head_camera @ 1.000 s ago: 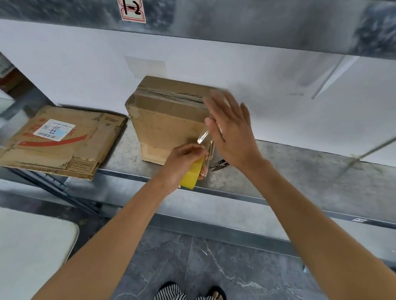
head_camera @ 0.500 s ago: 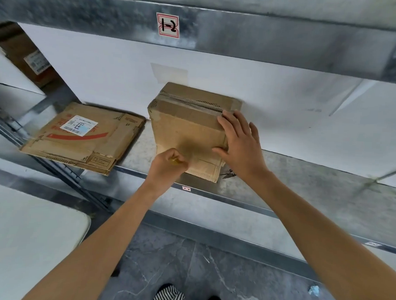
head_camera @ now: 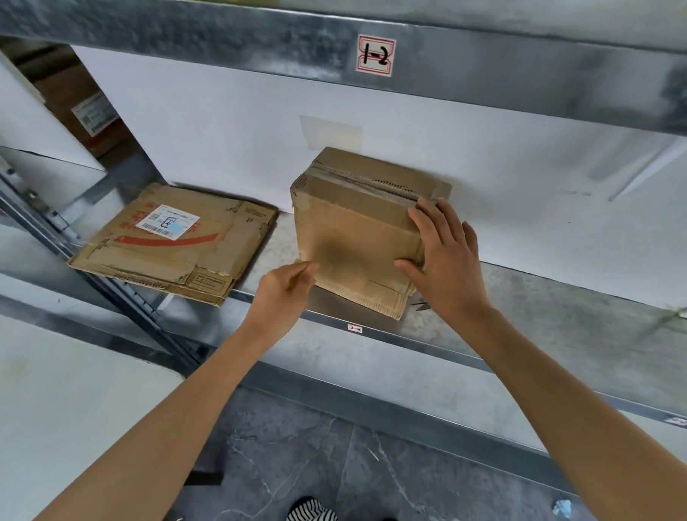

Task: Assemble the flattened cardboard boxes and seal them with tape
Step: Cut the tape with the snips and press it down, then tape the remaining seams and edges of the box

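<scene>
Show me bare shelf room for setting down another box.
Widest bare stretch: the grey metal shelf right of the right hand. A narrow strip runs between the flattened brown labelled cardboard and the upright brown cardboard box. Crowded at the box front, around the left hand.

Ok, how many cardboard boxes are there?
3. An upright box under the right hand, a flattened box to its left, a third box half hidden behind the white panel far left. More may be hidden.

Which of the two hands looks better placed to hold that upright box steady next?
Probably the right hand: its straight fingers lie flat on the box near its right edge. The left hand is curled at the lower left corner, seemingly pinching something I cannot make out.
</scene>
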